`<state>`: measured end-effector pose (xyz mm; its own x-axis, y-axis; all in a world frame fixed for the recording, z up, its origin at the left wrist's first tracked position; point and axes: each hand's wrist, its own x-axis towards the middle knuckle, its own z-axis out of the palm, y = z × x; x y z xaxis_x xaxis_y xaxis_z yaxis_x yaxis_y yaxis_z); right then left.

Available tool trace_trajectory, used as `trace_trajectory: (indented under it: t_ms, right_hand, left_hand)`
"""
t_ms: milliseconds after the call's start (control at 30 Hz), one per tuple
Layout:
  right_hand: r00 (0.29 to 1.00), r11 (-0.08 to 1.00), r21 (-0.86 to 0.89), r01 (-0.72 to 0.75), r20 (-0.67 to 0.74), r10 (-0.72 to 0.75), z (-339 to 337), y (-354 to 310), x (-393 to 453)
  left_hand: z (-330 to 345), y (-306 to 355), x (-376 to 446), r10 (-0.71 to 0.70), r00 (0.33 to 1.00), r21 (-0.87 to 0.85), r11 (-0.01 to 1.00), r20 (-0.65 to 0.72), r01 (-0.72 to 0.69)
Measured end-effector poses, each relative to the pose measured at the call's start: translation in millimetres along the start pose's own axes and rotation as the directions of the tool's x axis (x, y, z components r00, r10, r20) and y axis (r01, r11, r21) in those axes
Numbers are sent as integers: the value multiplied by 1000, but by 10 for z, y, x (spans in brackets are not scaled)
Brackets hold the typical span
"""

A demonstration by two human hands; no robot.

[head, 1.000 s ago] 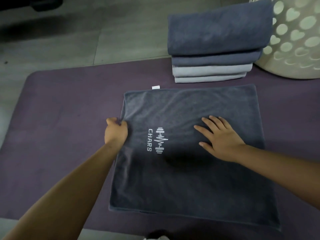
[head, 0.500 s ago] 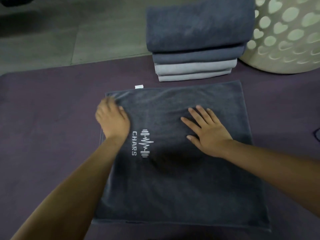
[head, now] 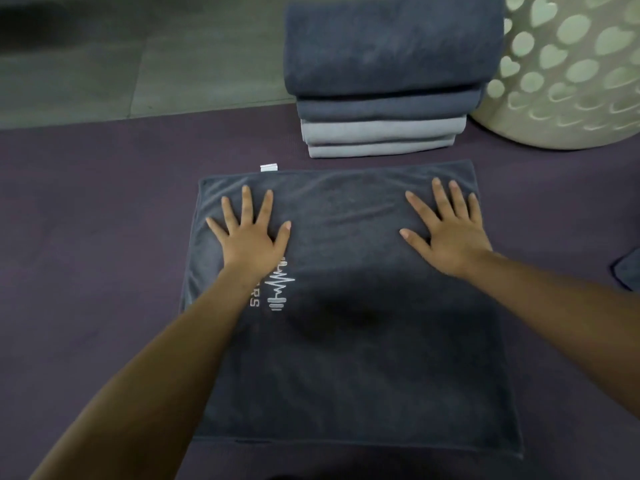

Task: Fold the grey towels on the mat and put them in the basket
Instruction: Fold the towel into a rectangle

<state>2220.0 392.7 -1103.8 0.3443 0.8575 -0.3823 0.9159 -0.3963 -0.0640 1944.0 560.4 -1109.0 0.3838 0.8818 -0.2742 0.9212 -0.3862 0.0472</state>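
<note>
Flat on a purple mat (head: 86,220), a dark grey towel (head: 363,341) pressed under left hand (head: 254,242) and right hand (head: 450,240), fingers straight and spread, gripping nothing. Beyond its far edge, stacked folded towels (head: 388,81) beside a pale basket (head: 571,81).

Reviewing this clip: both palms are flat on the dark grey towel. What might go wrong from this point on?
1. The left hand and right hand press only the far part of the dark grey towel, so the near edge may bunch or skew at the next fold.
2. The stack of folded towels sits just beyond it and beside the basket; a reach toward the basket might topple it.
</note>
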Motion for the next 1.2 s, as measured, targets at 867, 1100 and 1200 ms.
trace_trajectory:
  t_ms: [867,1100,1200]
  right_hand:
    - [911,948,8,318,275,-308,-170,-470,-919]
    - [911,924,298,239,261,-319,-149,-354,-1354]
    - [933,864,480,152,219,-285,-175,-371,-1478]
  left_hand:
    - [-99,-978,-1721,-473,830,-458,693,295,557]
    - [-370,-902,-1642,-450,797,-561,566,404,604]
    - [-548,-694,-1755,-355,818,-686,448,452,574]
